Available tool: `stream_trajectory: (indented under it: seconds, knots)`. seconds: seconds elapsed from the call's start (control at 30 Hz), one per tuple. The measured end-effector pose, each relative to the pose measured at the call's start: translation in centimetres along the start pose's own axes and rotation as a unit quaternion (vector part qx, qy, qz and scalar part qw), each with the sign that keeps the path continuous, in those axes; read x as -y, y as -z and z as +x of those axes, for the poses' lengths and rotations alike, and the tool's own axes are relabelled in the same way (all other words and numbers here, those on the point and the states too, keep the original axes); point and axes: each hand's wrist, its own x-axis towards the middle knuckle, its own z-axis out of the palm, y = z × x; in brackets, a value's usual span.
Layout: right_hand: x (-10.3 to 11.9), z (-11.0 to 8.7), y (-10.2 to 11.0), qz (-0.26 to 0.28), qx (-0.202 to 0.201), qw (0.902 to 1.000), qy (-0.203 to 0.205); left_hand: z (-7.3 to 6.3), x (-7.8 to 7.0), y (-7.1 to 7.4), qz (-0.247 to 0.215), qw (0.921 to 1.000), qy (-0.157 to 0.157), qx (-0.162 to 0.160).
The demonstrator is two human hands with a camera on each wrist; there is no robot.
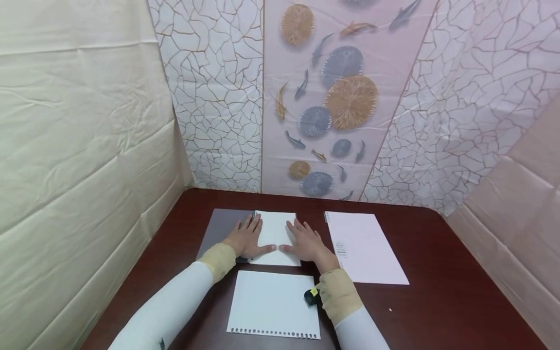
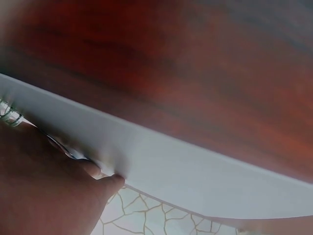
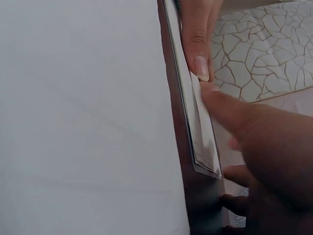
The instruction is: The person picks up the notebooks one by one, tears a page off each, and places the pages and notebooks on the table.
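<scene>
A spiral notebook (image 1: 272, 232) lies spread out on the table, its dark grey cover (image 1: 222, 227) folded out to the left and white pages on the right. Across the wire binding and the left part of the page rests my left hand (image 1: 247, 239), fingers extended. My right hand (image 1: 307, 242) lies on the page's right edge with its fingers spread. The two thumbs point at each other over the page, their tips close together. In the left wrist view, rings of the spiral binding (image 2: 10, 115) show beside the left hand (image 2: 54, 181).
Nearer to me lies a loose white sheet (image 1: 273, 301) with torn binding holes along its near edge. A second spiral pad (image 1: 367, 248), white with small print, lies to the right. A white scrap (image 1: 390, 309) sits on the dark red table (image 1: 455, 291). Fabric-covered walls stand around it.
</scene>
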Motion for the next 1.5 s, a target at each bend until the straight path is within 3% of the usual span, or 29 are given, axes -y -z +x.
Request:
stream_trajectory:
  seconds: [0.2,0.5,0.67,0.8,0.93,1.13,1.23,1.37,1.5]
  knots:
    - [-0.5,-0.1,-0.2,0.009,0.023,0.9997,0.008,0.5,0.3,-0.4,-0.001,1.0,-0.002,-0.003]
    - [-0.7,-0.3,-0.5,0.017,0.02,0.9997,0.002,-1.7,-0.9,1.7,-0.026,0.9992,-0.023,-0.02]
    - [-0.7,0.1,-0.9,0.025,0.029,0.9993,-0.002,-2.2,-0.3,2.8,-0.009,0.9987,-0.03,-0.041]
    - [-0.8,0.0,-0.8,0.027,0.024,0.9994,-0.004,-1.8,1.4,3.7,-0.043,0.9965,-0.015,-0.07]
    - [-0.8,-0.2,-0.5,0.042,0.018,0.999,-0.001,-1.9,4.0,4.7,-0.082,0.9912,0.023,-0.101]
    - [-0.7,-0.2,-0.3,0.054,0.014,0.9984,0.008,-2.9,8.3,5.2,-0.032,0.9869,0.11,-0.114]
    - [-0.7,-0.2,-0.3,0.051,0.014,0.9986,0.007,-3.2,10.1,5.1,-0.046,0.983,0.142,-0.107]
    - [-0.7,-0.3,-0.3,0.051,0.012,0.9986,0.006,-3.4,11.5,5.2,-0.105,0.9783,0.149,-0.098]
    - [-0.7,-0.3,-0.3,0.061,0.011,0.998,0.008,-3.5,12.1,5.2,-0.142,0.9764,0.139,-0.084]
